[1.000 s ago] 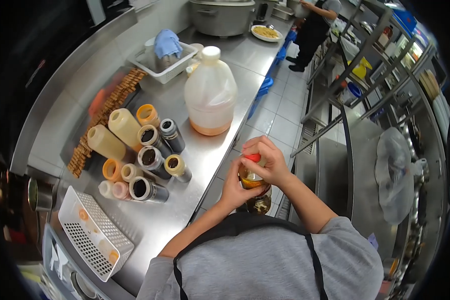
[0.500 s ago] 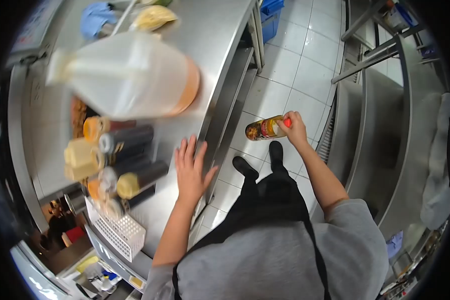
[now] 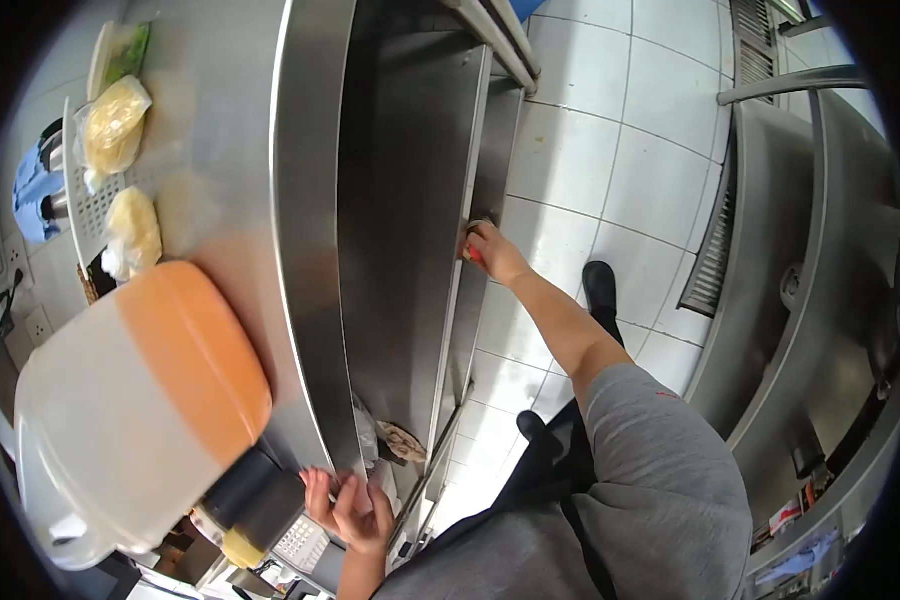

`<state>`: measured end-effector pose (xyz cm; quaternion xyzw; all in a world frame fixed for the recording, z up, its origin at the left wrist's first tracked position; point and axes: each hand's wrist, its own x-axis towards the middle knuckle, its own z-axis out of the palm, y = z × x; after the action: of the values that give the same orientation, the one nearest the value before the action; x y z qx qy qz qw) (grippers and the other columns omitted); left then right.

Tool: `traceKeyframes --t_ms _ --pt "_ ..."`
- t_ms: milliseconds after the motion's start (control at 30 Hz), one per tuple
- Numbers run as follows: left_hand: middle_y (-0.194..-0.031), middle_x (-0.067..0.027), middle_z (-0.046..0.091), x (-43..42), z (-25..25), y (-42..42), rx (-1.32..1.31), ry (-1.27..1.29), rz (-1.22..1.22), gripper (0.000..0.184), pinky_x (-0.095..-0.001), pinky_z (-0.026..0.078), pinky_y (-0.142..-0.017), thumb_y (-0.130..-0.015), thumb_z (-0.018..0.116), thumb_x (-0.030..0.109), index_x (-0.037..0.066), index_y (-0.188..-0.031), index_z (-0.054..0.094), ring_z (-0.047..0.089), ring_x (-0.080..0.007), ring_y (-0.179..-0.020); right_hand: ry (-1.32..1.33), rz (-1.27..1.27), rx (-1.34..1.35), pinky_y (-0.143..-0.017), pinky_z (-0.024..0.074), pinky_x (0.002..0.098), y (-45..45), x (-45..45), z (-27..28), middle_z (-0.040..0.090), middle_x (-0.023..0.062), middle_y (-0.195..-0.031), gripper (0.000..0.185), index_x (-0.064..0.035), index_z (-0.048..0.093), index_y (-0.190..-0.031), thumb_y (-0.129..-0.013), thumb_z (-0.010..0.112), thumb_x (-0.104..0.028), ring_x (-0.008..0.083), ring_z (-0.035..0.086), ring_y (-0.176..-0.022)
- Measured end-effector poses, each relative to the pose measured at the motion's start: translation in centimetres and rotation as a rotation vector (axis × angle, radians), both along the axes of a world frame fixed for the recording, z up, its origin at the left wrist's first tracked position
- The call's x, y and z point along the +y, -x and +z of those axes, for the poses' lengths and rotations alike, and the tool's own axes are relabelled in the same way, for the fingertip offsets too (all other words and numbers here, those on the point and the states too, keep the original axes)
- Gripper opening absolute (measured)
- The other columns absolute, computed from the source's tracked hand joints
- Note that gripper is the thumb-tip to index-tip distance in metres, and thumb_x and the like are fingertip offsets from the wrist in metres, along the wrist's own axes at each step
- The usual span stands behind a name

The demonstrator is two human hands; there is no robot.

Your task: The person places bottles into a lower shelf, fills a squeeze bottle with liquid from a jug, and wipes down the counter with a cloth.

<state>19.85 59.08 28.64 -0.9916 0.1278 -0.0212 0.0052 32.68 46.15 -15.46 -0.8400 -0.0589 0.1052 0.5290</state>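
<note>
One bare right hand [image 3: 494,252] grips a mostly hidden, red-topped container [image 3: 473,255] beside a smooth, silvery steel counter [image 3: 215,130]

Seen from the wearer's head, the right arm, in a short grey sleeve, stretches down and forward. Its fingers are closed around the container at the outer edge of a long, dark grey metal lower shelf [image 3: 400,200], under the counter. The low hold seems suited to the height of that shelf. Whether the container rests on anything cannot be told.

The left hand [image 3: 358,520] is at the counter's front edge, fingers apart and loosely bent, with nothing visible in its grasp. It may be there to steady the body, though firm contact is unclear.

Close to the camera, a large, translucent plastic jug with a broad band of orange liquid [image 3: 195,360] sits on the counter; the wide lens makes it look tipped. Its place there probably keeps it within reach. Past it lie two pale yellow, plastic-wrapped bundles [image 3: 116,125], near a crumpled blue cloth [image 3: 33,195]. A black shoe [image 3: 600,288] stands on the white tiled floor [image 3: 560,150].

As for the container's look, only a small, bright red patch shows clearly between the fingers. The hand covers most of the rest, so its shape, label and contents cannot be made out.
</note>
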Motion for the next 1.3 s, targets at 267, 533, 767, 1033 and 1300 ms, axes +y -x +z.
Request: traceKeyframes --t_ms 267,533,767,1033,1300 --pt "-0.125 -0.0211 0.040 0.7 0.0 0.5 -0.029 -0.045 -0.045 0.025 -0.0525 0.028 -0.104 -0.068 0.062 0.000 0.006 -0.092 0.061 0.036 -0.0390 -0.124 0.498 0.677 -0.201 -0.079 0.0489 0.0285 -2.6 5.7 -3.3 0.067 0.0032 -0.096 0.020 -0.0106 0.069 -0.094 -0.080 0.054 -0.010 0.0236 0.060 -0.102" --pt "-0.119 -0.0169 0.052 0.3 -0.2 -0.6 -0.047 0.200 -0.010 0.026 -0.0511 0.030 -0.104 -0.063 0.070 0.006 0.008 -0.089 0.066 0.048 -0.0341 -0.115 0.365 0.359 0.343 -0.097 0.0420 0.0375 0.9 -4.2 2.3 0.039 0.0189 -0.133 0.071 -0.0074 0.041 -0.129 -0.067 0.076 -0.015 0.0345 0.044 -0.119" --pt "-0.129 -0.0165 0.045 0.4 1.2 -1.0 0.021 0.488 -0.047 0.030 -0.0569 0.028 -0.103 -0.069 0.068 0.014 0.005 -0.096 0.057 0.041 -0.0345 -0.122 0.391 0.725 0.323 -0.081 0.0478 0.0385 6.3 -9.5 14.8 0.059 0.0151 -0.098 0.042 -0.0073 0.059 -0.107 -0.074 0.071 -0.031 0.0301 0.058 -0.095" --pt "-0.124 -0.0151 0.046 2.3 1.5 0.7 0.046 0.857 -0.103 0.037 -0.0465 0.035 -0.102 -0.076 0.062 0.011 0.007 -0.112 0.053 0.044 -0.0310 -0.119 -0.048 1.049 0.276 -0.061 0.0472 0.0299 2.1 -0.2 57.5 0.063 0.0071 -0.073 0.027 -0.0023 0.064 -0.082 -0.084 0.064 -0.029 0.0171 0.060 -0.064" --pt "-0.096 -0.0105 0.062 12.5 14.1 9.1 -0.025 1.177 -0.184 0.019 -0.0333 0.048 -0.080 -0.082 0.059 0.002 0.003 -0.101 0.060 0.061 -0.0262 -0.090 0.043 0.900 -0.807 -0.089 0.0438 0.0356 -0.5 18.5 69.0 0.057 0.0129 -0.112 0.060 -0.0036 0.049 -0.120 -0.071 0.077 -0.024 0.0264 0.055 -0.105"
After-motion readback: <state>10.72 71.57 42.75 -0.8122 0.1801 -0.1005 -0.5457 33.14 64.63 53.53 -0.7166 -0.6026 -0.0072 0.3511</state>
